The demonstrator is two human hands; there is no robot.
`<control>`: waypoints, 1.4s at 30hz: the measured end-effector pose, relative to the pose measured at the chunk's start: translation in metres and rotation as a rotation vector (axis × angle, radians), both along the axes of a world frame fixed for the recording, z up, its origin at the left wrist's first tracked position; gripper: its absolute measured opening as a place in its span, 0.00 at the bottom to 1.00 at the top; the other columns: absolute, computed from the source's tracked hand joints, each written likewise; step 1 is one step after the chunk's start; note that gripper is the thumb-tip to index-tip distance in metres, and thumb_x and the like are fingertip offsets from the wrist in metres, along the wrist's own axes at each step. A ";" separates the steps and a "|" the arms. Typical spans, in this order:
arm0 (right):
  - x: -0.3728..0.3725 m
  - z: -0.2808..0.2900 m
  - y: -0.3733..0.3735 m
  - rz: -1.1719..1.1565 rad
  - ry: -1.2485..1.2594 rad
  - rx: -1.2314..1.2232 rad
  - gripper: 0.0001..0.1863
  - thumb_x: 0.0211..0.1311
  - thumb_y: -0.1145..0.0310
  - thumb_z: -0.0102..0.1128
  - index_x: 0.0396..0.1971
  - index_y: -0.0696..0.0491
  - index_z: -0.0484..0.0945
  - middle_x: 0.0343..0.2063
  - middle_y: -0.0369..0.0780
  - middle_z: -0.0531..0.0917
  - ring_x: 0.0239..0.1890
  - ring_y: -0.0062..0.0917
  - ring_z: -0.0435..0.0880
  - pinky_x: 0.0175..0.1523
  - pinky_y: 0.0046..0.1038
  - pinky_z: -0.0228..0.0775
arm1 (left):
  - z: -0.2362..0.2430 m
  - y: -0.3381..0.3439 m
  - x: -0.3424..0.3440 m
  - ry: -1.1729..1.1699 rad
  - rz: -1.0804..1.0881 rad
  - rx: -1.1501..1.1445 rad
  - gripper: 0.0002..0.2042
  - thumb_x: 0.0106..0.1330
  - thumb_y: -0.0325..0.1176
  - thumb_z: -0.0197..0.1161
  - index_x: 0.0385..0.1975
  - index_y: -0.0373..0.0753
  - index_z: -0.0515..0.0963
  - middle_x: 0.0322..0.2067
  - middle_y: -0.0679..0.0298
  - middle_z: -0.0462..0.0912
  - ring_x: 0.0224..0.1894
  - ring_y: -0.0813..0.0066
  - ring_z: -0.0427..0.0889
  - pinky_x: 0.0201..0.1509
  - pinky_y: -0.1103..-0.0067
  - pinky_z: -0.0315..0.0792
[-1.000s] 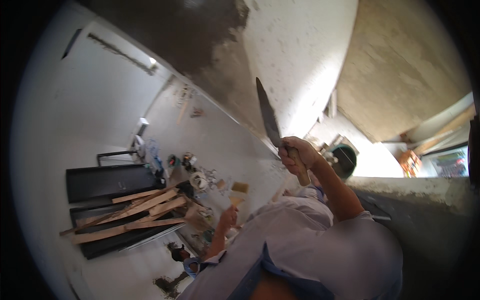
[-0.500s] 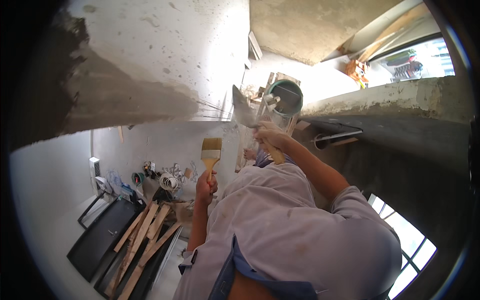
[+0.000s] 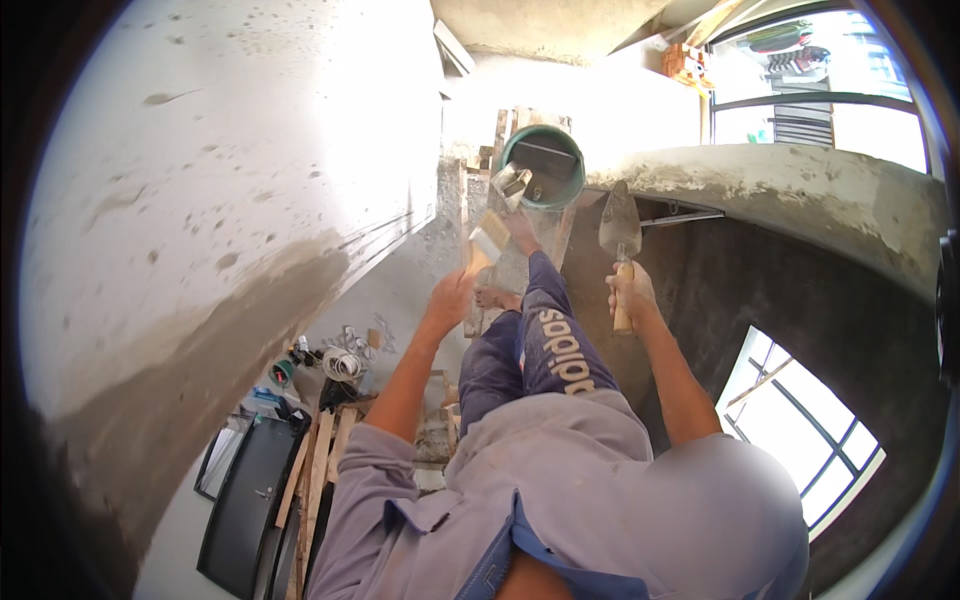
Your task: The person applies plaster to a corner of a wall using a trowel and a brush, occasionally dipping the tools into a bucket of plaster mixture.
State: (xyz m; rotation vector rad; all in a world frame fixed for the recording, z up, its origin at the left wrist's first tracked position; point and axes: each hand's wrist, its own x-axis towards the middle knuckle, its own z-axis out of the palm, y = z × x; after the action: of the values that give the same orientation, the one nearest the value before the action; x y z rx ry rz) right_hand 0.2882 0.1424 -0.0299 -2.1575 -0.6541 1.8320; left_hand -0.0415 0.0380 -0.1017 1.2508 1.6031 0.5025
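Note:
My left hand (image 3: 452, 300) is closed round the handle of a wide paintbrush (image 3: 489, 236), whose bristles point up and away from me. Out to the right, my right hand (image 3: 632, 290) grips the wooden handle of a trowel (image 3: 620, 222), its pointed metal blade aimed away. Beyond the brush stands a green bucket (image 3: 575, 190) with dark contents and a bar across its mouth. A pale metal tool (image 3: 512, 184) rests against the bucket's near left rim. Both hands are apart from the bucket.
Bare feet stand on a narrow wooden platform (image 3: 565, 235) above the floor. A speckled white wall (image 3: 230, 140) with a damp-looking grey band (image 3: 210, 330) rises at left. A rough ledge (image 3: 780, 185) runs along the right. Planks (image 3: 318, 460) and a dark door panel (image 3: 245, 495) lie below left.
My right hand has swung the trowel away from the wall to the right. My left hand has carried the brush forward toward the bucket. The view has shifted, showing my legs.

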 end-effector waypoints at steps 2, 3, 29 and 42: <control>-0.001 -0.012 0.000 -0.023 -0.015 -0.015 0.17 0.56 0.77 0.55 0.47 0.52 0.67 0.21 0.34 0.71 0.13 0.18 0.71 0.16 0.24 0.67 | -0.006 0.050 0.027 0.097 -0.079 0.014 0.09 0.66 0.31 0.48 0.34 0.33 0.73 0.32 0.46 0.78 0.39 0.45 0.77 0.42 0.59 0.69; -0.004 -0.019 0.000 -0.014 -0.023 -0.022 0.18 0.56 0.77 0.55 0.48 0.53 0.67 0.21 0.34 0.71 0.14 0.18 0.71 0.16 0.24 0.67 | -0.041 0.066 0.040 0.077 -0.053 -0.080 0.10 0.65 0.32 0.49 0.35 0.32 0.74 0.34 0.45 0.78 0.41 0.44 0.77 0.45 0.59 0.70; 0.029 -0.112 0.011 0.154 0.012 0.012 0.24 0.57 0.76 0.54 0.56 0.56 0.65 0.26 0.36 0.73 0.16 0.17 0.72 0.20 0.21 0.67 | -0.349 0.120 0.159 0.114 -0.064 0.249 0.12 0.67 0.36 0.50 0.30 0.35 0.77 0.21 0.58 0.78 0.25 0.62 0.79 0.31 0.66 0.73; -0.069 0.049 0.047 0.817 0.279 -0.243 0.17 0.61 0.71 0.54 0.51 0.49 0.66 0.23 0.35 0.73 0.17 0.18 0.72 0.18 0.24 0.69 | -0.066 -0.139 0.064 0.372 0.295 0.694 0.10 0.68 0.35 0.52 0.40 0.34 0.73 0.26 0.58 0.74 0.28 0.67 0.74 0.35 0.75 0.71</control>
State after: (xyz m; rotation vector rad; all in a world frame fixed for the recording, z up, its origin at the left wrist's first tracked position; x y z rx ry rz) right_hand 0.2196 0.1897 0.0190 -1.8256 -1.4565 2.6595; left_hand 0.0224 -0.1010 -0.1680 1.6920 2.0295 1.1351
